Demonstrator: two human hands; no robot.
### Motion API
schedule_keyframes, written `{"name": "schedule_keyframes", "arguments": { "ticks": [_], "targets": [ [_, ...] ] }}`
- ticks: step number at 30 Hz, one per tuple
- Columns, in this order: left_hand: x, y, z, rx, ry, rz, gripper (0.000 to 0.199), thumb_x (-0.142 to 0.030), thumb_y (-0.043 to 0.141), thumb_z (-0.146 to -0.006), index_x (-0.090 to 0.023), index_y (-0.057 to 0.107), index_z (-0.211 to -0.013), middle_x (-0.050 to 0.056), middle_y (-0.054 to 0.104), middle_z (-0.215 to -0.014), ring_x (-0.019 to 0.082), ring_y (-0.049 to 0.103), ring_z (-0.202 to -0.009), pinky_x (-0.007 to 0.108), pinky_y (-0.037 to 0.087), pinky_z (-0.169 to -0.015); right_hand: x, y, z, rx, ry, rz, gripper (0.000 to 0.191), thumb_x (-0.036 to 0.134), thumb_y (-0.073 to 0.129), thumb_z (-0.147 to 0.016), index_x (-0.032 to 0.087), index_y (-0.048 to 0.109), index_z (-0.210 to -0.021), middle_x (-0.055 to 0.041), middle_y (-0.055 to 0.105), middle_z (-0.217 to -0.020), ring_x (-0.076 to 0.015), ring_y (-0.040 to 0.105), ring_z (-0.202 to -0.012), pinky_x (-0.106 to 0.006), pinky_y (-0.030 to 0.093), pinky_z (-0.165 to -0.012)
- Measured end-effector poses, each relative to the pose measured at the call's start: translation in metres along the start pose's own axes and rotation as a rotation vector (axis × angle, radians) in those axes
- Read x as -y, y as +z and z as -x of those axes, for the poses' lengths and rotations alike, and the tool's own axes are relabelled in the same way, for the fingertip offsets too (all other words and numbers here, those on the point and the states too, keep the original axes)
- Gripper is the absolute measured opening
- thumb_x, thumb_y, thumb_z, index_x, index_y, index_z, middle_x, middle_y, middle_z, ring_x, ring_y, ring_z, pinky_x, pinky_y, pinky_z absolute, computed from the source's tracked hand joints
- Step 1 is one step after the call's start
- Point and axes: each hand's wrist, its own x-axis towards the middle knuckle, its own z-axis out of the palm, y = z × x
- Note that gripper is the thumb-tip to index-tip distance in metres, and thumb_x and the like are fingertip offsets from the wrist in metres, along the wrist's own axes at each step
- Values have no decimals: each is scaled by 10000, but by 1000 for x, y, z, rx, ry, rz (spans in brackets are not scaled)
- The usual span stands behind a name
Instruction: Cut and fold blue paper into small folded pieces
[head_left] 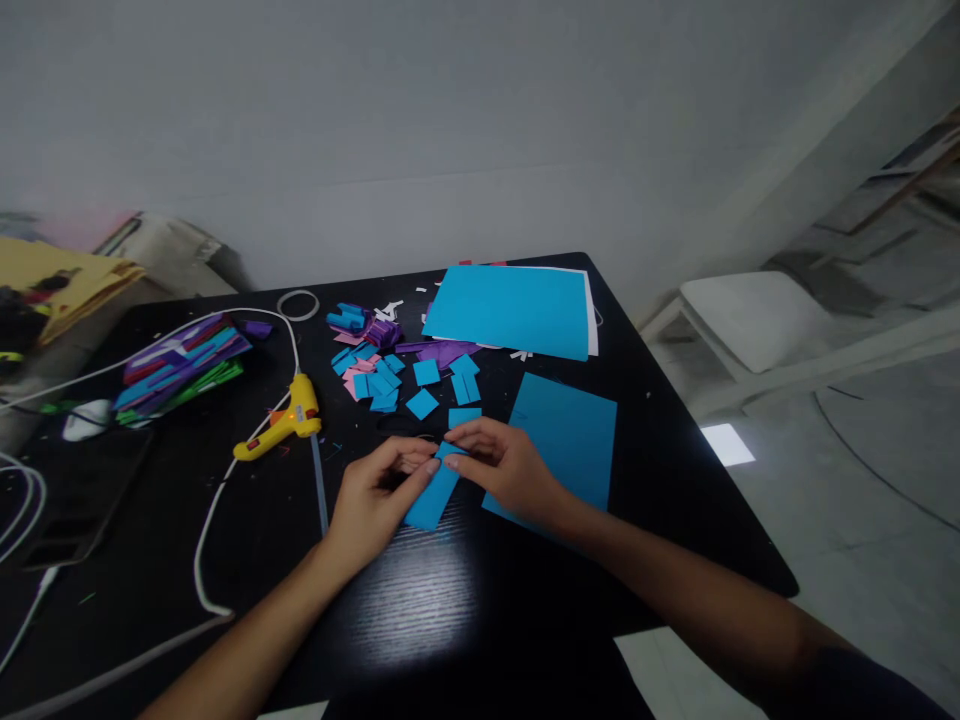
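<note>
A blue paper strip (432, 503) is pinched between both hands above the black table. My left hand (380, 492) is closed on its left side, thumb on top. My right hand (511, 465) is closed on the strip's far end, with thumb and fingers pressed together there. Just beyond the fingers lie several small cut blue paper squares (422, 404). A larger blue sheet (566, 437) lies flat, partly under my right hand and forearm.
A yellow glue gun (289, 418) with a white cord rests at left. Behind it is a stack of coloured strips (184, 362). Blue sheets (514, 308) lie at the back over purple scraps (444, 352). A phone (75, 500) is far left; a white chair (750, 315) stands right.
</note>
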Motion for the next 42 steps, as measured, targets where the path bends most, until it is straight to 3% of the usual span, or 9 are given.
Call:
{"name": "schedule_keyframes", "arguments": {
  "ticks": [5, 10, 14, 19, 25, 32, 42],
  "targets": [
    [0, 1, 1, -20, -16, 71, 185, -236, 780, -892, -187, 761, -1070, 0, 783, -784, 125, 733, -686, 205, 611, -661, -1, 1, -2, -47, 48, -94, 294, 407, 897, -769, 210, 746, -927, -14, 768, -817, -181, 733, -750, -339, 606, -729],
    [-2, -3, -1, 62, -46, 133, 235, -244, 753, -932, -216, 776, -1164, -17, 771, -745, 115, 734, -670, 190, 598, -655, 2, 0, -1, 16, 51, -140, 239, 377, 875, -792, 220, 778, -944, -11, 782, -835, -182, 742, -789, -338, 600, -760],
    [-3, -8, -4, 76, -100, 190, 159, -266, 792, -904, -213, 822, -1051, 3, 805, -763, 141, 766, -673, 212, 626, -659, 5, -1, -1, 70, 51, -195, 238, 361, 872, -793, 217, 759, -945, -6, 783, -859, -177, 748, -805, -342, 597, -790],
    [-2, -10, -7, 90, -122, 263, 109, -269, 849, -853, -216, 841, -948, -2, 791, -704, 139, 761, -642, 199, 623, -636, 6, 0, 2, 69, 68, -199, 312, 326, 879, -784, 216, 710, -1022, 24, 728, -791, -142, 691, -705, -295, 534, -699],
    [1, -11, -6, 91, -81, 256, 120, -265, 890, -813, -219, 855, -917, 14, 789, -754, 125, 748, -655, 181, 604, -639, 9, 1, 3, 99, 88, -232, 312, 309, 867, -791, 212, 695, -1033, 51, 670, -738, -106, 597, -632, -256, 432, -619],
    [1, -18, -7, 103, 102, 65, 111, -251, 878, -833, -266, 873, -943, 37, 814, -884, 147, 769, -781, 192, 610, -689, 12, -1, 2, 126, 116, -237, 309, 285, 855, -796, 213, 685, -1044, 58, 658, -720, -99, 550, -607, -250, 383, -585],
    [0, -18, -7, 97, 204, -1, 80, -236, 863, -857, -265, 867, -931, 31, 824, -883, 159, 780, -808, 223, 627, -730, 14, -3, 1, 151, 124, -236, 318, 261, 866, -769, 213, 686, -1027, 58, 672, -735, -109, 601, -643, -264, 454, -646]
  ]
}}
